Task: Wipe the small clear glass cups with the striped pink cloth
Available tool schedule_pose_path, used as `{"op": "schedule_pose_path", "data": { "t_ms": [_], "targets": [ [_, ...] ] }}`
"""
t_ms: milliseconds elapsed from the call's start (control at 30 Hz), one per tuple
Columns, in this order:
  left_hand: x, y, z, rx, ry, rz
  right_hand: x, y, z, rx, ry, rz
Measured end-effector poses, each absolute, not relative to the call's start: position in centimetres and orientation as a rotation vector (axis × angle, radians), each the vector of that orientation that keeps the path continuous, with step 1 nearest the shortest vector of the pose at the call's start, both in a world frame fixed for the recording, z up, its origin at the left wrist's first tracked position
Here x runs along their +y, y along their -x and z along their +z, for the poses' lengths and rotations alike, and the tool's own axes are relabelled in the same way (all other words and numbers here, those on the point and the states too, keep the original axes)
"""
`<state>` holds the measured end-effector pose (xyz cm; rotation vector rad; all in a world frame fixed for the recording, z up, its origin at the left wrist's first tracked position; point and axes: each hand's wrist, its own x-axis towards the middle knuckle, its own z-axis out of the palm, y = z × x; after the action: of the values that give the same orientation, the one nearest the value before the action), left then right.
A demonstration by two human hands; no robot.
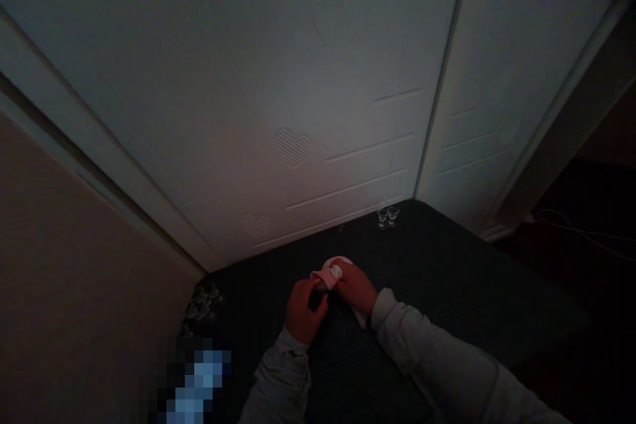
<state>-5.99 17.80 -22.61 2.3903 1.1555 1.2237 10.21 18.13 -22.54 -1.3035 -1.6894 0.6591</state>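
Over the dark table, my right hand point(355, 285) is closed on a pink cloth point(325, 275), whose lower end hangs below the wrist. My left hand point(304, 310) meets it from the left, thumb and fingers pinched on a small glass point(322, 286). Only a shiny bit of this glass shows; the cloth and fingers cover the rest. The cloth touches it.
Two small stemmed glasses point(387, 217) stand at the table's point(447, 265) back edge, by the white panel point(223, 112) with heart patterns. Several more glasses point(203, 301) cluster at the left edge. A pixelated bright patch point(199, 384) lies at lower left. A white cable point(581, 228) runs at right.
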Motion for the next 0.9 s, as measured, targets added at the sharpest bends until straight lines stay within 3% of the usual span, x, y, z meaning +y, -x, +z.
{"op": "schedule_pose_path", "data": {
  "t_ms": [267,567,900],
  "targets": [
    [18.28,6.32,-22.49,1.305,-1.869,1.143,17.87,-10.10,-21.69,-1.684,1.231,0.747],
    [17.93,6.24,-22.23,1.270,-1.963,1.008,17.51,-10.07,-21.81,-1.620,1.388,0.838],
    [17.51,6.19,-22.51,1.251,-2.229,1.102,17.78,-9.91,-21.93,-1.622,1.321,0.851]
  ]
}}
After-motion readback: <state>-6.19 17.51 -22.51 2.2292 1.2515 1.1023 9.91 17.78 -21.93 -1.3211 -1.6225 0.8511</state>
